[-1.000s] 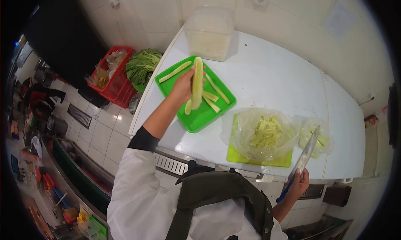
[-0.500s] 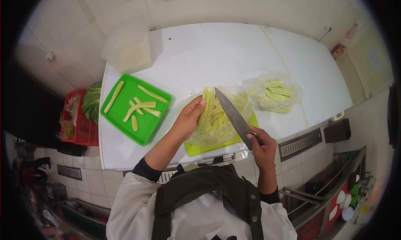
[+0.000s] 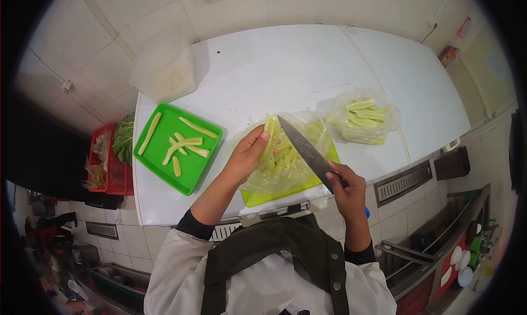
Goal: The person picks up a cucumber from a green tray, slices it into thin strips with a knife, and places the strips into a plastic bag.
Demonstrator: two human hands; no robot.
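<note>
My left hand (image 3: 246,155) grips a long cucumber piece (image 3: 270,133) upright, its seeded side showing. In my right hand (image 3: 348,190) is a kitchen knife (image 3: 307,151), its handle wrapped by the fingers. The blade slants up and left, with its tip close beside the cucumber piece. Below both lies a clear plastic bag (image 3: 262,179) with pale green shavings or scraps (image 3: 286,157) in it. The bag spreads over a yellow-green cutting board (image 3: 258,199).
Left of my hands, a green tray (image 3: 192,175) holds several cucumber strips (image 3: 186,142). A bag of cucumber pieces (image 3: 366,117) sits to the right. A translucent container (image 3: 164,73) stands at the back left. Red crates (image 3: 118,175) with leafy greens (image 3: 124,142) are beyond the table's left edge.
The view has shifted slightly. The knife tip is a little nearer the cucumber piece, and both hands keep their holds.
</note>
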